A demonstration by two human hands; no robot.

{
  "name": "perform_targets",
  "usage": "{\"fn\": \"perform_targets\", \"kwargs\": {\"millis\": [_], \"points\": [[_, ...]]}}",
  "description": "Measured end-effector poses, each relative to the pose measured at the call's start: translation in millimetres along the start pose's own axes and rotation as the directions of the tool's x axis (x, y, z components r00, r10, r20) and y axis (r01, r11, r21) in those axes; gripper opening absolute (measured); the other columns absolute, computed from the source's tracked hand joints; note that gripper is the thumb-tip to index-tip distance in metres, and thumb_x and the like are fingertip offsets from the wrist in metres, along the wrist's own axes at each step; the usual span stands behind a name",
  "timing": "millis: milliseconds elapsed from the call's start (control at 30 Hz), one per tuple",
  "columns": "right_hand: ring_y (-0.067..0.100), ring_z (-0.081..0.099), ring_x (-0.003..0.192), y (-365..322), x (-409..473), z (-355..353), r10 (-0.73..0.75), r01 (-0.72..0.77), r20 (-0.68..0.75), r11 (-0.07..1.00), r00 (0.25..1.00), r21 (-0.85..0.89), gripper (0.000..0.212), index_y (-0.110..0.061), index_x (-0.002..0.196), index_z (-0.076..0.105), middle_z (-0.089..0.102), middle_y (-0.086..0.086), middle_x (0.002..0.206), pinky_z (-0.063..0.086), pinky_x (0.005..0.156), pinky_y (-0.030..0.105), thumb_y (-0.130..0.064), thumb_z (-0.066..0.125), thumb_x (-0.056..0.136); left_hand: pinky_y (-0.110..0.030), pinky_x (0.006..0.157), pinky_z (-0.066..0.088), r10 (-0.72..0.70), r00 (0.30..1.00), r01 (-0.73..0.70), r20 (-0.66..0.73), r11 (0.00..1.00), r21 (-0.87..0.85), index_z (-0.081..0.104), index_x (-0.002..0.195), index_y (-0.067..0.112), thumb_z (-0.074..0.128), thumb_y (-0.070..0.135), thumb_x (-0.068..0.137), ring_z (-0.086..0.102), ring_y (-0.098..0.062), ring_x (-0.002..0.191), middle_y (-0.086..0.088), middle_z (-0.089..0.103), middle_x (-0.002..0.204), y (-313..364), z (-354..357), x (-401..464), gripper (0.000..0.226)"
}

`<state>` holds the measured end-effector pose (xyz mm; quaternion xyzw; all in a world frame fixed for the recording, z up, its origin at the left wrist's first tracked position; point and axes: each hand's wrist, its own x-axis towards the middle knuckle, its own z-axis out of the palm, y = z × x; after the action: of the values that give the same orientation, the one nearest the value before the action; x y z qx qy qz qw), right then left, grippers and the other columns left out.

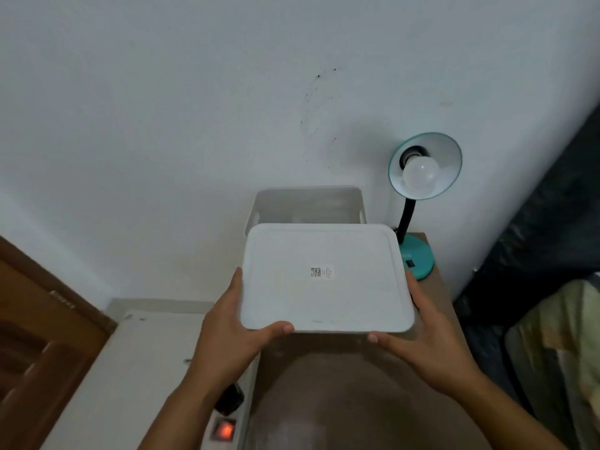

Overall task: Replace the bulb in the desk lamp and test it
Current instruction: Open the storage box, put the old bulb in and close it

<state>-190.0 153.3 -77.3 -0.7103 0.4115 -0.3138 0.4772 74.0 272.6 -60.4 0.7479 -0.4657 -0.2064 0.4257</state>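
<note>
My left grip and right grip pinch the flat white plastic lid by its near corners. Beyond it sits the open white bin; right of my right grip stands the teal desk lamp on the brown counter.

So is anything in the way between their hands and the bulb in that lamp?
Yes. Both the left hand and right hand are occupied holding the white lid over the open storage box. The bulb sits exposed in the teal lamp to the right, with nothing visible covering it.
</note>
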Motion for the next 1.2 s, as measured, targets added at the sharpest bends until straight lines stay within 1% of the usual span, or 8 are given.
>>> {"fn": "perform_targets", "kwargs": {"millis": [100,233,400,567,733,867,967,1200], "points": [[-0.042,0.03,0.097,-4.9,-34.2,-8.8,0.02,-0.02,-0.003,0.999,1.0,-0.038,0.094,-0.06,0.124,0.02,0.033,-0.067,0.1,0.03,0.069,-0.011,-0.026,0.084,0.065,-0.012,0.08,0.042,-0.008,1.0,0.008,0.015,1.0,-0.008,0.029,0.139,0.053,0.086,0.057,0.057,0.051,0.003,0.103,0.039,0.046,0.115,-2.6,11.0,-29.9,0.1],[-0.043,0.032,0.09,9.7,-70.2,-18.4,0.092,-0.092,-0.004,0.994,0.996,-0.063,0.092,-0.06,0.119,0.021,0.037,-0.052,0.1,0.033,0.067,-0.009,-0.022,0.084,0.065,-0.004,0.071,0.04,-0.031,0.997,0.031,0.064,1.0,0.003,0.027,0.123,0.068,0.088,0.052,0.057,0.047,0.023,0.096,0.046,0.046,0.108,0.7,25.3,-64.6,0.091],[-0.016,0.041,0.107,38.0,-103.4,-28.5,0.166,-0.159,0.038,0.977,0.985,-0.145,0.102,-0.069,0.12,0.01,0.03,-0.052,0.111,0.035,0.089,0.012,-0.041,0.087,0.059,-0.005,0.073,0.04,-0.08,0.989,0.077,0.125,0.997,0.028,0.031,0.134,0.055,0.089,0.049,0.058,0.052,0.009,0.103,0.036,0.05,0.113,-4.4,46.7,-94.8,0.096],[-0.01,0.043,0.114,71.1,-126.9,-32.8,0.21,-0.195,0.067,0.964,0.975,-0.181,0.105,-0.066,0.13,0.015,0.034,-0.049,0.121,0.037,0.092,0.017,-0.045,0.088,0.058,-0.006,0.073,0.042,-0.12,0.971,0.105,0.207,0.991,0.08,0.043,0.129,0.05,0.091,0.045,0.054,0.05,0.02,0.102,0.038,0.056,0.108,-25.3,66.7,-117.7,0.089],[-0.012,0.038,0.118,90.4,-137.7,-23.7,0.208,-0.178,0.085,0.946,0.974,-0.27,0.103,-0.071,0.127,0.012,0.029,-0.049,0.129,0.035,0.096,0.02,-0.048,0.086,0.059,-0.021,0.086,0.045,-0.201,0.954,0.166,0.223,0.972,0.166,0.037,0.138,0.045,0.086,0.057,0.053,0.052,0.003,0.109,0.032,0.051,0.117,-45.6,77.2,-131.8,0.099],[0.002,0.007,0.14,105.8,-140.0,-13.5,0.244,-0.191,0.094,0.904,0.965,-0.383,0.107,-0.05,0.142,0.001,0.013,-0.022,0.151,0.02,0.113,0.03,-0.055,0.078,0.068,-0.02,0.092,0.039,-0.203,0.95,0.138,0.237,0.955,0.262,0.026,0.15,0.037,0.083,0.061,0.058,0.043,-0.001,0.116,0.025,0.043,0.128,-51.8,77.9,-136.5,0.111],[0.01,-0.009,0.143,121.3,-138.7,-5.4,0.275,-0.197,0.093,0.848,0.957,-0.491,0.112,-0.024,0.153,-0.001,0.003,-0.002,0.162,0.009,0.117,0.035,-0.064,0.067,0.073,-0.02,0.101,0.03,-0.205,0.951,0.118,0.233,0.934,0.338,0.022,0.153,0.027,0.081,0.061,0.064,0.038,-0.005,0.126,0.013,0.041,0.145,-59.2,80.4,-137.0,0.112],[0.025,0.001,0.149,134.6,-140.8,5.2,0.182,-0.075,0.082,0.715,0.98,-0.695,0.11,-0.016,0.153,0.002,0.009,0.006,0.162,0.003,0.118,0.034,-0.083,0.034,0.072,-0.031,0.119,0.017,-0.253,0.937,0.116,0.24,0.875,0.47,0.01,0.156,0.015,0.067,0.07,0.072,0.017,-0.016,0.148,0.0,0.018,0.162,-74.5,88.9,-135.6,0.115]]}}
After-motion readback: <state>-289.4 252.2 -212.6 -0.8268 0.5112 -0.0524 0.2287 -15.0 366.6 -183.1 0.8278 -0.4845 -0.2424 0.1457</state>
